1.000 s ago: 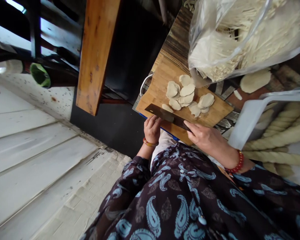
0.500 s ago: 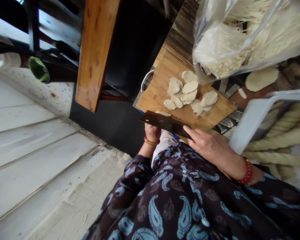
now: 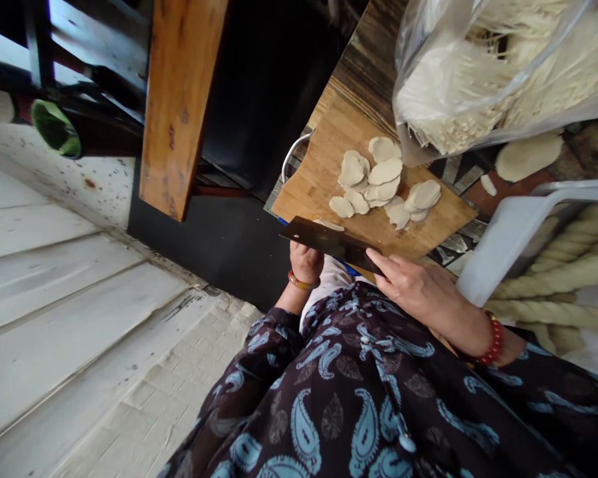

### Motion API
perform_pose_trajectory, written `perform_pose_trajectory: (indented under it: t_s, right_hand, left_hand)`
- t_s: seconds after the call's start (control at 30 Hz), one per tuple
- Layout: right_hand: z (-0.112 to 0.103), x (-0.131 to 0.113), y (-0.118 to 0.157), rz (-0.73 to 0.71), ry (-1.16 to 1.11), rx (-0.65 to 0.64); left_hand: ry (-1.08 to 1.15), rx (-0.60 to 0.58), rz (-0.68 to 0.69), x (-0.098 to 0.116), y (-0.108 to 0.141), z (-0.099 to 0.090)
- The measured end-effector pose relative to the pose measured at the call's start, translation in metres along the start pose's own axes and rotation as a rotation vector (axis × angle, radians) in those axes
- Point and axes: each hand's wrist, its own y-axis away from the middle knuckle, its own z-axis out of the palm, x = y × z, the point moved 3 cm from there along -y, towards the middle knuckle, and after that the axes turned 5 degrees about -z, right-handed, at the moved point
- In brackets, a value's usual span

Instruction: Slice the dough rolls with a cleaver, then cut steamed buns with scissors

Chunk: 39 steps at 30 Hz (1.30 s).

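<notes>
My right hand [image 3: 411, 282] is closed round a dark, wide cleaver [image 3: 331, 244], index finger laid along the blade. The blade lies across the near edge of a wooden cutting board [image 3: 303, 186]. Just behind it, on the near side, my left hand [image 3: 306, 260] is curled; its fingertips and whatever they grip are hidden by the blade. A thin pale slice [image 3: 327, 224] peeks out past the blade's far edge. Farther up the board lie several overlapping pale oval slices [image 3: 386, 171], apparently cut from a peeled root.
Behind the board on the right sits a clear plastic bag [image 3: 478, 99] full of pale shreds. A white plastic tub [image 3: 501, 245] at my right has long pale peeled roots [image 3: 573, 259] in it. One large slice [image 3: 528, 156] lies beyond the tub. A wooden bench [image 3: 179, 119] stands at left.
The view has shifted slightly, so the surroundings sit a little differently in frame. Both hands and the cleaver keep nearly the same pose; the slices are arranged as before.
</notes>
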Motion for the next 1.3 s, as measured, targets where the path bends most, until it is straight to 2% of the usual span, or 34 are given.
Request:
perform_pose_trajectory:
  t_s: [0.1, 0.2, 0.53, 0.7, 0.97, 1.3]
  right_hand:
    - [0.0, -0.001, -0.003, -0.008, -0.005, -0.03]
    - [0.0, -0.001, -0.006, 0.004, -0.014, -0.061]
    - [-0.007, -0.002, -0.023, 0.058, -0.125, -0.194]
    - [-0.005, 0.001, -0.029, 0.055, -0.149, -0.202]
    - [-0.007, 0.0, -0.035, 0.07, -0.123, -0.218]
    - [-0.005, -0.003, -0.042, 0.055, -0.094, -0.207]
  left_hand:
    - [-0.078, 0.095, 0.117, 0.011, -0.007, -0.007]
    - [-0.093, 0.082, 0.15, 0.016, -0.013, -0.01]
    - [-0.099, 0.021, 0.121, 0.018, -0.017, -0.013]
    - [-0.126, 0.045, 0.153, 0.022, -0.021, -0.016]
    - [-0.029, -0.028, 0.112, 0.018, -0.021, -0.016]
    - [-0.033, -0.103, 0.073, 0.014, -0.021, -0.016]
